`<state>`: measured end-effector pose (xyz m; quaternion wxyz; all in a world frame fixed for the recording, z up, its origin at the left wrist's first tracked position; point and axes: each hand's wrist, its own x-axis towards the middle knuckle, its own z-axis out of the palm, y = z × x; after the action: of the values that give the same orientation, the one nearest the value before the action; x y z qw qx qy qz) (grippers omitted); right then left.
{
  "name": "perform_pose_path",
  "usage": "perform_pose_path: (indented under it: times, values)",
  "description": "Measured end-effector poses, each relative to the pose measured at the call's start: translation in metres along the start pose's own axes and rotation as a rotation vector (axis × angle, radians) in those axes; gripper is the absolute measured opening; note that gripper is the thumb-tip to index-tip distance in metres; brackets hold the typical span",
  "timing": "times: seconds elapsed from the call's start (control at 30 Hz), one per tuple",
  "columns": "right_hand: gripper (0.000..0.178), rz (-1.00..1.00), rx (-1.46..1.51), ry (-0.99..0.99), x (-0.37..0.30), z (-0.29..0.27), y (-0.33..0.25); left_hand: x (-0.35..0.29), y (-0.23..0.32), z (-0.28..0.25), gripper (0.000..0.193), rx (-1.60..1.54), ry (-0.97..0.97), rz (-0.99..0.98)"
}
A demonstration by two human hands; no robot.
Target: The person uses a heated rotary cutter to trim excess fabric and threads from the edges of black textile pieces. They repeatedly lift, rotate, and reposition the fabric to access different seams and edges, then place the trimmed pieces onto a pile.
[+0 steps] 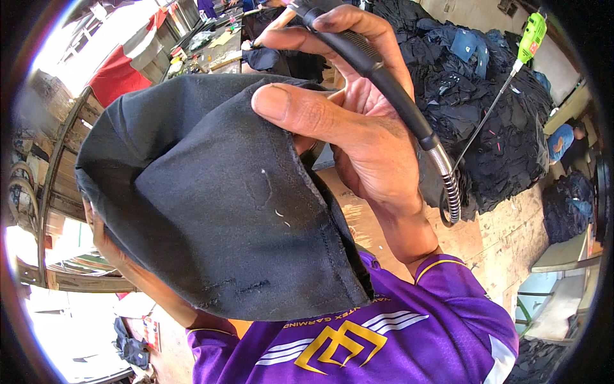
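Note:
A piece of black garment cloth (pixel 230 192), with a stitched hem and pale frayed marks, is held up in front of me and fills the middle of the view. My right hand (pixel 364 128) grips a slim black rotary-tool handpiece (pixel 384 77), with the tip end at the top near my index finger. Its thumb lies against the upper edge of the cloth. My left hand (pixel 93 221) supports the cloth from behind at the left; most of its fingers are hidden there.
A green motor unit (pixel 532 37) hangs at upper right, joined to the handpiece by a flexible shaft (pixel 483 121). Behind it lies a big heap of dark garments (pixel 486 128). A cluttered workbench (pixel 220 48) stands at far upper left, near a red cloth (pixel 118 77).

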<state>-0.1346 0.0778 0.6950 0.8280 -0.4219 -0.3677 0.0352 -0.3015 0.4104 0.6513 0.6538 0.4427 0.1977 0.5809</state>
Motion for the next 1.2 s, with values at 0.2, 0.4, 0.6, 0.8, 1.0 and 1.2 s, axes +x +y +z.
perform_pose_path:
  times: [0.2, 0.4, 0.6, 0.8, 1.0, 1.2]
  values:
    - [0.075, 0.009, 0.004, 0.017, -0.005, 0.009, -0.002, -0.016, 0.007, -0.007, 0.063, -0.004, 0.001, -0.045]
    - [0.075, 0.042, 0.008, 0.006, -0.007, 0.011, -0.004, -0.044, 0.006, -0.033, 0.064, 0.027, 0.05, -0.102]
    - [0.074, 0.077, 0.013, -0.016, -0.003, 0.005, -0.005, -0.056, 0.012, -0.029, 0.065, 0.083, 0.093, -0.148]
    - [0.066, 0.123, 0.027, -0.096, -0.018, -0.04, 0.037, -0.05, 0.028, -0.067, 0.061, 0.156, -0.21, -0.128]
    - [0.045, 0.539, -0.252, -0.15, -0.112, -0.151, 0.156, -0.13, -0.007, -0.112, 0.027, 0.764, -0.196, -0.194]
    - [0.026, 0.817, -0.351, 0.034, -0.203, -0.298, 0.205, -0.294, -0.204, -0.137, 0.023, 1.357, -0.614, -0.047]
